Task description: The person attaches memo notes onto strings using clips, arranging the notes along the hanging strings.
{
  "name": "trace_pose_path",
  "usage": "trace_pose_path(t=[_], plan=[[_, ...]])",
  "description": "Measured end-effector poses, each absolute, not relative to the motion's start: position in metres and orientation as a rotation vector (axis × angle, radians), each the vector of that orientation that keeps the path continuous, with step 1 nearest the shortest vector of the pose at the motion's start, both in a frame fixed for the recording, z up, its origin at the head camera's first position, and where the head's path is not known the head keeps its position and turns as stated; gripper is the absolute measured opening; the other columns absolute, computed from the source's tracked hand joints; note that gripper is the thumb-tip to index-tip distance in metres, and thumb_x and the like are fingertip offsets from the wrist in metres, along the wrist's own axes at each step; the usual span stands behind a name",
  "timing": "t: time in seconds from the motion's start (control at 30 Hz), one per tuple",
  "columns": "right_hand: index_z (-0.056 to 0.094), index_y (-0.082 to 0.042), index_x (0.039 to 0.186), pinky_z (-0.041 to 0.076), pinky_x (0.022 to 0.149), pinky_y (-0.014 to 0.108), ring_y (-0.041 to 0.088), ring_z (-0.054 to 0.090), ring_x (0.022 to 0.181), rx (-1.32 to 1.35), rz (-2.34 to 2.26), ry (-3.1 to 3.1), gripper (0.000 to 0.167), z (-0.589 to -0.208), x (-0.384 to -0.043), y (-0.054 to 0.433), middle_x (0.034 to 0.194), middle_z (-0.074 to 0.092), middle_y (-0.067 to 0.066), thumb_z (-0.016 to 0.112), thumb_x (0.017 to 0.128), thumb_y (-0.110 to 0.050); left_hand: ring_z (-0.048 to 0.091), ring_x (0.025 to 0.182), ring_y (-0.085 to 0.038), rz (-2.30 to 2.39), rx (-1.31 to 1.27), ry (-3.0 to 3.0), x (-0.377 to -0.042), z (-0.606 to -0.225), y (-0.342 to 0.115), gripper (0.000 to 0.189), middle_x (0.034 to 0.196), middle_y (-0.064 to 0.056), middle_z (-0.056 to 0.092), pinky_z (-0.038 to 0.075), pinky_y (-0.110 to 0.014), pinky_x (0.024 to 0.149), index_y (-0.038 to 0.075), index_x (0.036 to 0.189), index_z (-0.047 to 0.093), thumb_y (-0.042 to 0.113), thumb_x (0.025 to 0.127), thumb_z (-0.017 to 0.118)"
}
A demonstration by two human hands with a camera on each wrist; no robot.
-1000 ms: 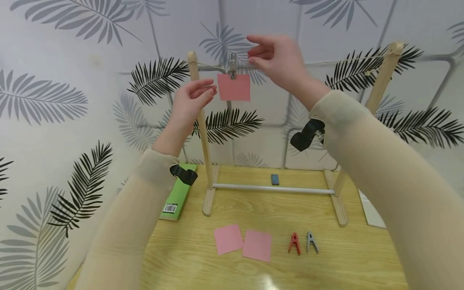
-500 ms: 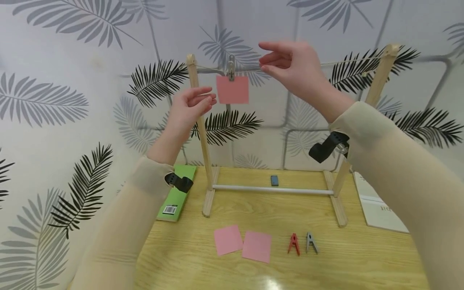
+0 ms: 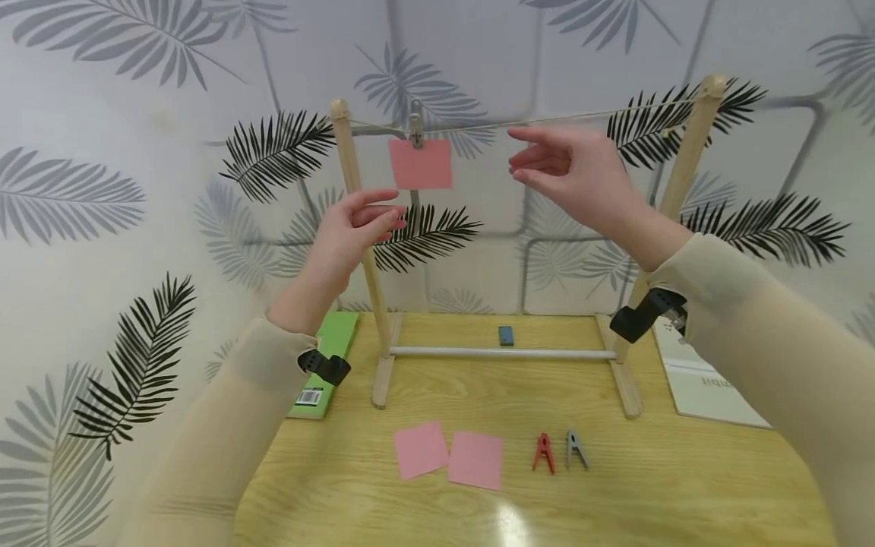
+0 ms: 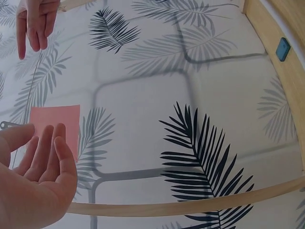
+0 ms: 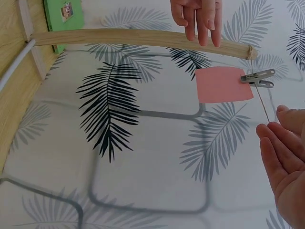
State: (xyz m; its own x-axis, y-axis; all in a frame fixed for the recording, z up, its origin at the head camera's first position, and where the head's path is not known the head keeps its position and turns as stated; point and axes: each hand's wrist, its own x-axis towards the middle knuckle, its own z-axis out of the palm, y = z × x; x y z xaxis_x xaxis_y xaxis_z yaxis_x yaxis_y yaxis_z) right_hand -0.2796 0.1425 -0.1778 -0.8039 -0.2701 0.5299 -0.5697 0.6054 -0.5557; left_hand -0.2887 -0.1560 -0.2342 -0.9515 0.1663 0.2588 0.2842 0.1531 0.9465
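Table [image 3: 656,494] has a wooden rack [image 3: 348,156] on it, string [image 3: 581,116] across the top. Left hand [image 3: 345,235] and right hand [image 3: 581,171] are both empty, fingers [image 3: 376,197] loosely bent (left one's lower). Pink note [image 3: 424,167] hangs near the left hand, its top edge in a metal clip [image 3: 416,128] on the string.

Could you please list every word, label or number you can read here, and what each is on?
Pale notebook: perhaps "mbit", beside the right sleeve; too blurred to be sure.
Green book: barcode label, any print too small to read.
I can make out no other writing.
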Motion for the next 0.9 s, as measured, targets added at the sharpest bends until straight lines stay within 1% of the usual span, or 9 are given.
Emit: trace_pose_path(t=[0.07, 0.2, 0.27, 0.33, 0.47, 0.57, 0.67, 0.73, 0.9], plan=[[0.058, -0.024, 0.139, 0.054, 0.092, 0.022, 0.011, 0.071, 0.103, 0.666, 1.028, -2.458, 0.047, -0.185, -0.278, 0.147, 0.116, 0.073, 0.007, 0.070, 0.094, -0.019, 0.068, 0.098, -0.005, -1.926, -0.467, -2.331, -0.288, -0.240, -0.155, 0.040, 0.134, -0.018, 0.062, 0.050, -0.033, 0.101, 0.009, 0.140, 0.053, 0.016, 0.100, 0.058], [0.059, -0.021, 0.138, 0.051, 0.081, 0.010, 0.017, 0.072, 0.101, 0.681, 1.005, -2.481, 0.046, -0.203, -0.274, 0.156, 0.113, 0.074, 0.009, 0.069, 0.094, -0.015, 0.067, 0.097, -0.003, -1.904, -0.500, -2.375, -0.286, -0.253, -0.151, 0.040, 0.134, -0.020, 0.062, 0.053, -0.028, 0.095, 0.008, 0.140, 0.053, 0.014, 0.101, 0.058], [0.060, -0.019, 0.138, 0.050, 0.078, 0.007, 0.020, 0.072, 0.099, 0.696, 0.996, -2.492, 0.046, -0.215, -0.272, 0.161, 0.111, 0.074, 0.010, 0.069, 0.093, -0.011, 0.067, 0.096, -0.003, -1.892, -0.518, -2.398, -0.286, -0.260, -0.149, 0.040, 0.133, -0.020, 0.062, 0.053, -0.028, 0.094, 0.008, 0.140, 0.053, 0.013, 0.101, 0.058], [0.060, -0.017, 0.137, 0.052, 0.079, 0.010, 0.022, 0.072, 0.098, 0.716, 0.982, -2.508, 0.046, -0.227, -0.271, 0.166, 0.108, 0.075, 0.011, 0.069, 0.093, -0.008, 0.068, 0.096, -0.004, -1.879, -0.526, -2.424, -0.285, -0.267, -0.147, 0.039, 0.132, -0.019, 0.063, 0.053, -0.031, 0.096, 0.008, 0.139, 0.054, 0.013, 0.100, 0.059], [0.060, -0.014, 0.137, 0.058, 0.083, 0.029, 0.023, 0.073, 0.097, 0.726, 0.968, -2.579, 0.046, -0.248, -0.267, 0.176, 0.107, 0.075, 0.011, 0.069, 0.093, -0.007, 0.068, 0.098, -0.008, -1.848, -0.525, -2.483, -0.283, -0.284, -0.145, 0.037, 0.129, -0.019, 0.065, 0.053, -0.038, 0.098, 0.007, 0.137, 0.056, 0.012, 0.100, 0.060], [0.060, -0.013, 0.137, 0.058, 0.084, 0.038, 0.024, 0.073, 0.097, 0.718, 0.954, -2.632, 0.044, -0.263, -0.263, 0.183, 0.107, 0.075, 0.011, 0.068, 0.094, -0.009, 0.068, 0.101, -0.013, -1.829, -0.511, -2.523, -0.282, -0.299, -0.145, 0.036, 0.126, -0.020, 0.066, 0.053, -0.038, 0.097, 0.005, 0.135, 0.057, 0.011, 0.099, 0.060], [0.060, -0.012, 0.137, 0.058, 0.082, 0.039, 0.024, 0.073, 0.095, 0.731, 0.932, -2.652, 0.043, -0.279, -0.260, 0.187, 0.106, 0.075, 0.011, 0.068, 0.095, -0.012, 0.069, 0.104, -0.019, -1.826, -0.504, -2.551, -0.281, -0.315, -0.146, 0.036, 0.124, -0.021, 0.067, 0.054, -0.035, 0.094, 0.004, 0.135, 0.057, 0.010, 0.099, 0.060], [0.060, -0.011, 0.137, 0.059, 0.081, 0.038, 0.024, 0.073, 0.094, 0.745, 0.930, -2.660, 0.043, -0.291, -0.258, 0.190, 0.106, 0.075, 0.011, 0.068, 0.095, -0.012, 0.068, 0.106, -0.023, -1.831, -0.504, -2.575, -0.280, -0.325, -0.147, 0.037, 0.123, -0.021, 0.068, 0.054, -0.037, 0.094, 0.004, 0.135, 0.057, 0.011, 0.099, 0.060], [0.061, -0.010, 0.135, 0.059, 0.079, 0.039, 0.024, 0.073, 0.093, 0.731, 0.929, -2.704, 0.042, -0.320, -0.252, 0.198, 0.103, 0.076, 0.008, 0.068, 0.094, -0.014, 0.068, 0.108, -0.026, -1.829, -0.501, -2.661, -0.275, -0.349, -0.150, 0.037, 0.124, -0.019, 0.068, 0.054, -0.039, 0.095, 0.004, 0.136, 0.056, 0.013, 0.100, 0.060]])
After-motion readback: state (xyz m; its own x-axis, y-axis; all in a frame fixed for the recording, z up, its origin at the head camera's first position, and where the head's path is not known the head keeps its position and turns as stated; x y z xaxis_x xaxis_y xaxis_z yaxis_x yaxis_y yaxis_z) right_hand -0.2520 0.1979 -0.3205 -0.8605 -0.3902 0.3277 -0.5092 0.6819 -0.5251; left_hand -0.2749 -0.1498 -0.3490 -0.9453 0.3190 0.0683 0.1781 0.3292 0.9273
